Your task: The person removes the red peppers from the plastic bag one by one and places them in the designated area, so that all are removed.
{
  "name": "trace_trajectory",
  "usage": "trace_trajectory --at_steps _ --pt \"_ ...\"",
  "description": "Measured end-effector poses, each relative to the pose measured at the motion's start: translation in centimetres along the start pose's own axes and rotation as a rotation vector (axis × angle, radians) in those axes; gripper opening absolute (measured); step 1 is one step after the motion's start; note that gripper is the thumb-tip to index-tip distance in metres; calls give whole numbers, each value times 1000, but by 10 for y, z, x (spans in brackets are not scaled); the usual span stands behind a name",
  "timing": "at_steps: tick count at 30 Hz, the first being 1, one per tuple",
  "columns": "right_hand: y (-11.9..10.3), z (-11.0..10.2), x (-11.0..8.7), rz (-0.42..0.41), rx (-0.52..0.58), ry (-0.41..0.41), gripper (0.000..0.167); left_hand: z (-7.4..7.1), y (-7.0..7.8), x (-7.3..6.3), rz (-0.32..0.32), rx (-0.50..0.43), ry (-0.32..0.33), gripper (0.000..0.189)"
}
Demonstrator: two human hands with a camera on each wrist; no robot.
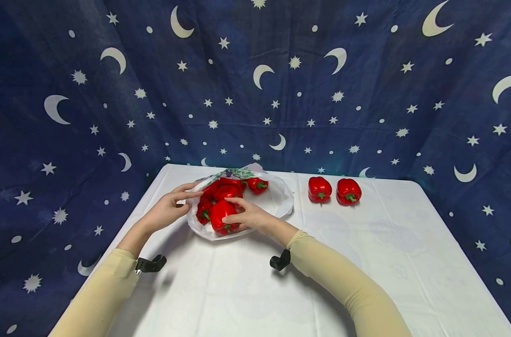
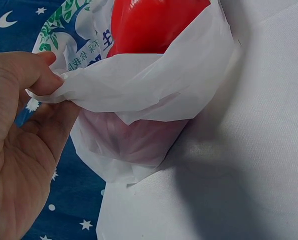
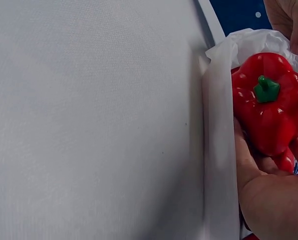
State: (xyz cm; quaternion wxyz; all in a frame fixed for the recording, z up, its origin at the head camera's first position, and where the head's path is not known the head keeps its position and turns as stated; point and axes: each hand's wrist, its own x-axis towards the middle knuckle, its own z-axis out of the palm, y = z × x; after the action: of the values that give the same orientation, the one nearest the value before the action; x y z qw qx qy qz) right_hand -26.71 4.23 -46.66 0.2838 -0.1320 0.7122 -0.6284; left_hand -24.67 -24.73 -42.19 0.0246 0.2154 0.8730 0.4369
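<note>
A white plastic bag [image 1: 284, 206] with green and blue print lies open on the table, several red bell peppers inside it. My left hand [image 1: 168, 209] pinches the bag's rim at its left side, thumb and fingers on the film in the left wrist view [image 2: 24, 135]. With my right hand [image 1: 253, 216] I grip a red bell pepper [image 1: 222, 216] at the bag's front, its green stem [image 3: 266, 89] facing the right wrist camera. Behind that pepper lie others, one of them a pepper [image 1: 257, 185] near the bag's back edge.
Two more red bell peppers, one left [image 1: 319, 189] and one right [image 1: 348, 192], stand on the white-covered table [image 1: 390, 262] to the right of the bag. A dark blue curtain [image 1: 238, 84] with moons and stars hangs behind the table.
</note>
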Motion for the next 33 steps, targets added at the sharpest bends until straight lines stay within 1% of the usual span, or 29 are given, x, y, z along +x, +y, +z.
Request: trace_trajectory --at_steps 4,9,12,18,26,33 --pt "-1 -5 -5 -5 26 -5 75 0 -1 1 3 -13 -4 40" --pt "-2 -11 -11 -25 109 -35 74 0 -1 1 -1 2 -9 41" --pt "-5 -15 -15 -21 131 -38 74 1 -1 1 -12 8 -10 41" --pt "-12 -24 -25 6 131 -32 73 0 1 0 -20 11 -8 41" --pt "-19 -37 -40 11 146 -28 74 0 4 1 -26 11 -7 41" --pt "-21 -50 -48 6 151 -27 72 1 3 3 -29 19 -11 41"
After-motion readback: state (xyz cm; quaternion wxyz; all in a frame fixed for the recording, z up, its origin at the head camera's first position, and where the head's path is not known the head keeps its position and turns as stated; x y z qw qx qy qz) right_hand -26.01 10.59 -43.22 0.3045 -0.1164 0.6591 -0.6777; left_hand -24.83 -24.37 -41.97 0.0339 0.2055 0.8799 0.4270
